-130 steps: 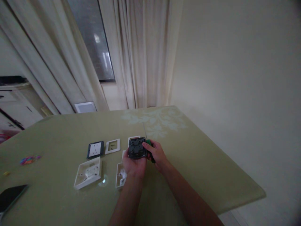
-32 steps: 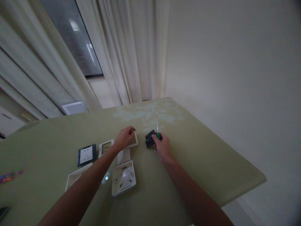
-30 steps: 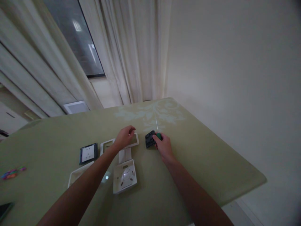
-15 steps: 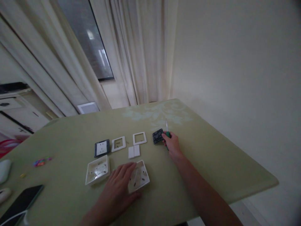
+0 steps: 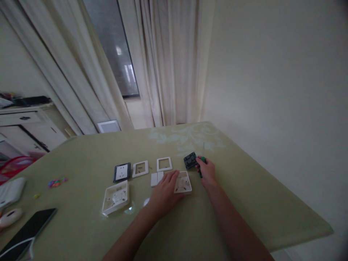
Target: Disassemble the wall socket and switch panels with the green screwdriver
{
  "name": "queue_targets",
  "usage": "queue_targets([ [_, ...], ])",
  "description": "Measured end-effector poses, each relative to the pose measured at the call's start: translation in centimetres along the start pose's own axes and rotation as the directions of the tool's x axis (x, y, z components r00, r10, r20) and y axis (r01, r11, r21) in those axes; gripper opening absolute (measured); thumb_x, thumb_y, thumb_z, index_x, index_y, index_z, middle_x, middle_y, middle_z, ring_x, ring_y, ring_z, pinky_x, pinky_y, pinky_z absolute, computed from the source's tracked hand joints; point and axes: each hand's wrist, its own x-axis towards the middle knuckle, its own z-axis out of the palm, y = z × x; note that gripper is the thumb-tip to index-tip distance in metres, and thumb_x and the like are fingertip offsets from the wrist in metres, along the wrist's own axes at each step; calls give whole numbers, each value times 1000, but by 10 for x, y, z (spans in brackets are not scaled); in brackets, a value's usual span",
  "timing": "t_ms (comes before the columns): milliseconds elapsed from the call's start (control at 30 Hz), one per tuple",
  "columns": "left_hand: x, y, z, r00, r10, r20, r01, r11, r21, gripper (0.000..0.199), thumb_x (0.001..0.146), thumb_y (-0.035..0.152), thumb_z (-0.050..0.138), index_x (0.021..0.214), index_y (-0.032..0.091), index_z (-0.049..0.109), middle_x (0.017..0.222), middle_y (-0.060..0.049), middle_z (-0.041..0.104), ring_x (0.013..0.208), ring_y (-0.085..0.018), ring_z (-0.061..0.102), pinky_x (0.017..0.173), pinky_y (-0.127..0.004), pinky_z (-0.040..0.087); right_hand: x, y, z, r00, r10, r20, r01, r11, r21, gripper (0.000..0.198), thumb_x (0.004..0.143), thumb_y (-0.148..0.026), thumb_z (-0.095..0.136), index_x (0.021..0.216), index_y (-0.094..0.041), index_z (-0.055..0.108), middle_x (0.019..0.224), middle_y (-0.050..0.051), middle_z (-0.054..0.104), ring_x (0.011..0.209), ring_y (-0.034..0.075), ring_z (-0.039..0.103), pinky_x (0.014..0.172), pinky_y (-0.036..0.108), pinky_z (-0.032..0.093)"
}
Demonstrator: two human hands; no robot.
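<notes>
My left hand (image 5: 165,191) grips a white socket back box (image 5: 183,185), its fingers over the left side and its thumb along the near edge. Small dark screws lie inside the box. In my closed right hand (image 5: 207,173) is a screwdriver with a green and black handle (image 5: 203,159), its shaft pointing away from me. The fingertips of that hand also touch a dark switch module (image 5: 190,160). Two white rocker plates (image 5: 154,179) lie just left of my left hand, partly hidden by it. Beyond them is a white frame (image 5: 171,163).
To the left are a second white back box (image 5: 103,203), a white socket in a dark frame (image 5: 122,172) and another white frame (image 5: 134,170). Farther left lie colourful small pieces (image 5: 56,182), a phone (image 5: 31,232) with a cable, and a white case (image 5: 12,192). A wall borders the right side.
My left hand has slid the back box right and away from me, closer to the switch module. My right hand keeps hold of the screwdriver. The view has shifted slightly.
</notes>
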Motion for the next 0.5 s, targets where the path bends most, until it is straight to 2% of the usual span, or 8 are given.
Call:
queue_targets([
  [67,8,-14,-17,999,-27,-29,28,998,52,56,95,38,77,148,24,62,152,-16,65,142,-37,60,119,-52,48,0,1,1,1000,5,5,-5,1000,3,18,105,-31,73,110,-14,70,88,-1,68,63,10,61,54,21,52],
  [133,17,-35,-41,995,-83,-51,88,988,125,28,105,36,64,128,23,74,131,-16,75,125,-36,70,111,-51,52,-1,2,2,1000,13,12,-13,1000,11,18,105,-32,73,109,-14,70,88,-1,69,64,10,63,55,21,53],
  [167,23,-48,-53,991,-117,-58,125,978,168,22,106,32,62,117,22,77,123,-16,77,119,-36,72,108,-50,53,-2,2,3,1000,18,15,-18,1000,16,18,104,-32,73,109,-14,71,89,-1,70,65,11,64,57,22,54],
  [233,34,-72,-73,983,-175,-63,185,950,252,17,105,24,62,107,21,79,115,-16,78,114,-34,72,105,-49,53,-3,1,4,999,29,17,-29,999,28,18,104,-31,74,109,-14,71,91,0,71,69,12,66,59,23,57],
  [333,46,-96,-88,974,-227,-8,214,908,361,11,105,26,70,108,18,76,116,-10,77,113,-28,72,107,-51,54,-5,0,5,999,44,9,-44,998,49,16,104,-29,74,110,-14,71,93,1,71,71,12,68,61,24,58],
  [500,54,-95,-79,959,-272,78,198,843,500,21,106,33,72,120,18,74,130,-10,73,122,-29,69,109,-54,56,-4,1,6,997,75,-27,-72,992,100,19,105,-32,72,113,-15,70,91,0,70,68,11,66,59,23,56],
])
